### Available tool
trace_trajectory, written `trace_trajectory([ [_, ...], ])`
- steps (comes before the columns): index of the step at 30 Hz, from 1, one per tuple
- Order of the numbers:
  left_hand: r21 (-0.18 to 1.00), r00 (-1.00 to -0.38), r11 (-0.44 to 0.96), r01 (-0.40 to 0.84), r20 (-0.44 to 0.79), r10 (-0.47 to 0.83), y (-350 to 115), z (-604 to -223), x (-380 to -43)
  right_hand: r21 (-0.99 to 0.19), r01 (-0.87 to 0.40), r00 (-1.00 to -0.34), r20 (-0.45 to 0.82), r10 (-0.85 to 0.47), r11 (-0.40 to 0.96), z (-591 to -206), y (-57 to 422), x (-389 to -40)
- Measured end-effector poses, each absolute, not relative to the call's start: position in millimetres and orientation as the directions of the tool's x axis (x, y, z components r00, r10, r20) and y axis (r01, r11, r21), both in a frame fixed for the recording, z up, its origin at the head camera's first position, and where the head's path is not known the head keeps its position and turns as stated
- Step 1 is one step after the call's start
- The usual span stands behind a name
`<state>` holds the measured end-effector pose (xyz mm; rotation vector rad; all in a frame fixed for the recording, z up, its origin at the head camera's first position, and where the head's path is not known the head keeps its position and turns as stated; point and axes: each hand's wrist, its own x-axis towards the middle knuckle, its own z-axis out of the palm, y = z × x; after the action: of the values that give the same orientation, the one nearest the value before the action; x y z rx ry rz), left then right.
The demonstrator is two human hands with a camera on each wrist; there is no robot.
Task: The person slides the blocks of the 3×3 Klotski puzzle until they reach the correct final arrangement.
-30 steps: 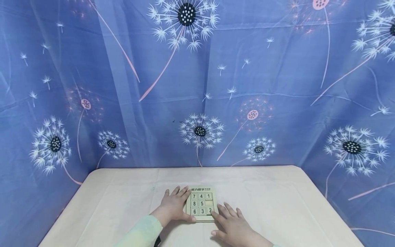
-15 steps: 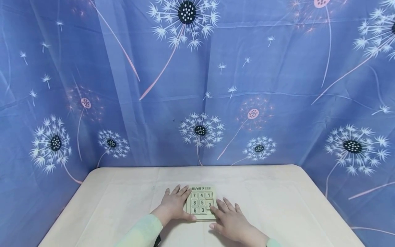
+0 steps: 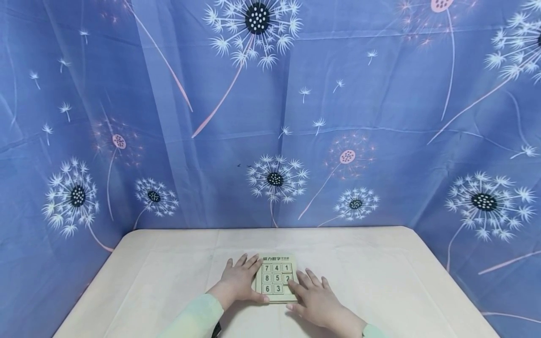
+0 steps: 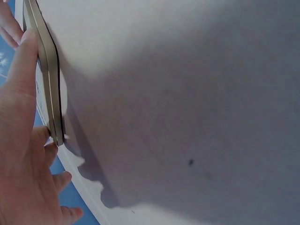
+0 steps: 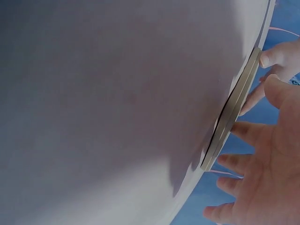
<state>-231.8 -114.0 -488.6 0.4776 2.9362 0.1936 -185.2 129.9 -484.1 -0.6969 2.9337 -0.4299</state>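
A square sliding number puzzle (image 3: pixel 274 297) lies flat on the table, with number tiles in three rows. My left hand (image 3: pixel 242 280) holds it at its left side, thumb at the near corner and index finger near the far corner; the left wrist view shows the thumb (image 4: pixel 24 61) across the near edge. My right hand (image 3: pixel 318 300) lies at the right side with fingers spread. Its index fingertip touches the "2" tile (image 3: pixel 287 278), in the middle row's right slot. The lower right slot is partly covered by that finger.
The pale table (image 3: pixel 169 263) spreads around the puzzle. A blue dandelion-print curtain (image 3: pixel 220 188) stands behind it and along both sides. A small dark object (image 3: pixel 216 330) shows partly beneath the left sleeve.
The "2" tile has slid away from me, from the lower right slot to the middle right one, with my right index finger on it. My left hand has stayed in place.
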Motion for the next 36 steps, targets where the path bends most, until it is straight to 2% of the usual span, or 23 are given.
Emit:
trace_trajectory([
  [21,0.151,-0.934,0.940,0.306,-0.142,0.327,-113.4,-486.5,-232.0,-0.284,-0.434,-0.887,-0.035,-0.461,0.855,-481.9,130.5,-190.5],
  [27,0.151,-0.933,0.939,0.309,-0.145,0.330,-113.8,-486.0,-230.3,-0.275,-0.495,-0.856,-0.010,-0.517,0.824,-478.5,126.6,-186.2],
  [36,0.164,-0.933,0.937,0.308,-0.138,0.331,-114.8,-486.0,-230.5,-0.260,-0.531,-0.825,-0.056,-0.562,0.806,-478.7,124.0,-181.5],
])
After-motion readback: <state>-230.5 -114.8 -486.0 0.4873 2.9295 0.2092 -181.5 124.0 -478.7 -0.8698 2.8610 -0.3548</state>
